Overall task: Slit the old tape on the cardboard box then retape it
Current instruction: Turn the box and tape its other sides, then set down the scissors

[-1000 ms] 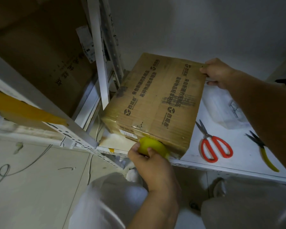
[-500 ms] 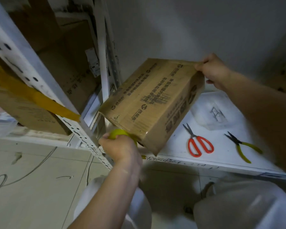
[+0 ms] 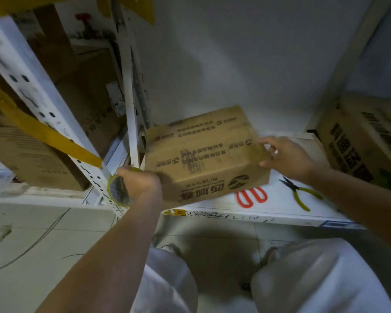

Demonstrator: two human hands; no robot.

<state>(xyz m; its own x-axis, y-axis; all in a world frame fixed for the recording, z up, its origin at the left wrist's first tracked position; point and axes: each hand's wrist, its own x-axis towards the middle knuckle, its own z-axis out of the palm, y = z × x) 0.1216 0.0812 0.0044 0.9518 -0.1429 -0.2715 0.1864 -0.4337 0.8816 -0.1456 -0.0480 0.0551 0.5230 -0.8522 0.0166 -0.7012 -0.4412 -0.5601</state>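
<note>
The left hand [image 3: 140, 184] has its grip wrapped round a roll of yellowish tape [image 3: 119, 192], fingers curled over the rim, held just off the near left corner of the cardboard box [image 3: 203, 154]. The right hand [image 3: 284, 158] holds the box's right end, thumb on top and fingers curled over the edge, steadying it. The picture is smeared by motion there, so I can't make out the fingertips exactly.

The box sits on the white shelf [image 3: 280, 199], toward its left end and close to the front edge, its near corner seeming to jut a little past the lip. It looks as though the retaping is what's in hand: the roll is out and at the box, and no blade is in either hand. I'd say the next move calls for drawing the tape across a seam while the right hand keeps the box from sliding, then cutting the strip.

The box is brown and worn, printed with dark lettering and round logos, and shiny bands of tape run across its top. Whether a free end of tape is already stuck down, I can't tell.

Red-handled scissors [image 3: 252, 196] lie on the shelf just right of the box, with yellow-handled pliers [image 3: 299, 192] further right.
</note>
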